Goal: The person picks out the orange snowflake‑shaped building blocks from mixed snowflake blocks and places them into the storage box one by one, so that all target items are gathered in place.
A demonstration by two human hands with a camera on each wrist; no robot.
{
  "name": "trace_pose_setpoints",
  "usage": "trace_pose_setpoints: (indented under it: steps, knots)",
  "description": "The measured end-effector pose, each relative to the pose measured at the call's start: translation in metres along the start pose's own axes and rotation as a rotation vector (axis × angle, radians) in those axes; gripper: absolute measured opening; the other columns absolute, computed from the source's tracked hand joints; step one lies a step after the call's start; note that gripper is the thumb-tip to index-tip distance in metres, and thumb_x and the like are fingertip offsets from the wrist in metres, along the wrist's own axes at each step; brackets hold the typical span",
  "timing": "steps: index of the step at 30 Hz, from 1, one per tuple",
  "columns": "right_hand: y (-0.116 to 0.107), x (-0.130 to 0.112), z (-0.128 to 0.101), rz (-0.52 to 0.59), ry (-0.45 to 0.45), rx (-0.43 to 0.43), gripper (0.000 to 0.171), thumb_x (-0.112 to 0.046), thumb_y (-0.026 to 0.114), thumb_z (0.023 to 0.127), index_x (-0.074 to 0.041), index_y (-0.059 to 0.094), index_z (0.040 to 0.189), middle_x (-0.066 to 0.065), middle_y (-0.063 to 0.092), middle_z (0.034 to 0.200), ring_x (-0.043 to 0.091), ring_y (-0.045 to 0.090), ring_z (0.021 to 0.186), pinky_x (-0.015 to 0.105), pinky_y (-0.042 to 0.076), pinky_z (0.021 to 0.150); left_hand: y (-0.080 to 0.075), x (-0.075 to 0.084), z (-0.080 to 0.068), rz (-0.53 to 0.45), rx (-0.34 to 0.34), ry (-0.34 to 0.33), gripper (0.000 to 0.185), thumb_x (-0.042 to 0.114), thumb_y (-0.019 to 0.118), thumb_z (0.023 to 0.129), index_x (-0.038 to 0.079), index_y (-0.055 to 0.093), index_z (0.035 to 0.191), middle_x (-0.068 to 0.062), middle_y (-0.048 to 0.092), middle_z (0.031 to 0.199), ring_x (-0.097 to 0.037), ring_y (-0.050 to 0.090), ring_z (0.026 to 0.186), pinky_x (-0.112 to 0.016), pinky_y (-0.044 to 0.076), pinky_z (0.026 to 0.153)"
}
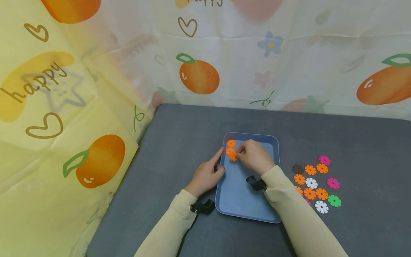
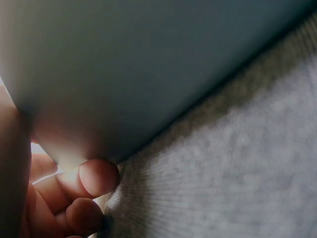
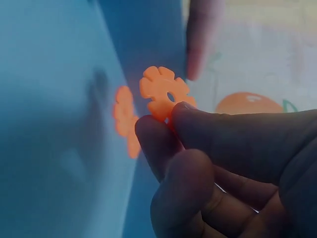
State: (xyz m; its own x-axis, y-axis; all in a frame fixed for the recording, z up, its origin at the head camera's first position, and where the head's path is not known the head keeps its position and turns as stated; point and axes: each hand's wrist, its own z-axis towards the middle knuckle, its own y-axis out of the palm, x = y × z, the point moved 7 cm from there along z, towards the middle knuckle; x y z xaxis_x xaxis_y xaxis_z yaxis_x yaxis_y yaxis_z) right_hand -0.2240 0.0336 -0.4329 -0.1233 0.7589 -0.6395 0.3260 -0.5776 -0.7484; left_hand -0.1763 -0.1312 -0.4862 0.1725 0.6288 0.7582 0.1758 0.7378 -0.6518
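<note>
A fruit-print cloth [image 1: 96,89] hangs behind and to the left of the grey desk [image 1: 179,142], meeting its far and left edges. On the desk lies a blue tray [image 1: 239,200], long side running away from the person, with bare grey desk open along its left side, beyond its far edge, and between it and the pile to the right. That pile of discs [image 1: 316,184], orange, white, pink, green and one brown, lies flat on the desk to the tray's right, well apart from its rim. The left hand [image 1: 207,175] rests at the tray's left edge, fingers loosely curled against the rim, its forefinger reaching up along the side; the left wrist view shows fingertips [image 2: 96,178] tucked under the rim where it meets the desk. The right hand [image 1: 253,155] is over the tray's far end and pinches an orange disc [image 3: 163,91] between thumb and forefinger, held on edge just beside two more orange discs [image 1: 231,148] near the tray's far left corner. The tray's near half is bare blue.
</note>
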Motion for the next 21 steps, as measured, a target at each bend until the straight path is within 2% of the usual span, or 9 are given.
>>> trace_pose_setpoints:
  steps: [11,21]
  knots:
    - [0.017,0.006,0.007,0.043,-0.004,-0.012,0.014,-0.01,0.072,0.094,-0.006,0.074,0.081,0.003,0.06,0.069,0.017,0.053,0.06,0.029,0.04,0.058,0.0,-0.001,-0.001,-0.017,0.027,0.052,0.07,0.018,0.056,0.095,0.016,0.04,0.164,0.006,0.048,0.065,-0.01,0.038,0.048,-0.027,0.031,0.048]
    - [0.023,0.014,0.011,0.067,-0.003,-0.009,0.023,-0.014,0.071,0.092,-0.01,0.068,0.069,0.001,0.057,0.064,0.015,0.05,0.056,0.028,0.036,0.055,-0.001,0.002,-0.001,0.007,0.013,-0.001,0.07,0.016,0.059,0.096,0.017,0.04,0.164,0.005,0.048,0.066,-0.006,0.034,0.048,-0.026,0.03,0.05]
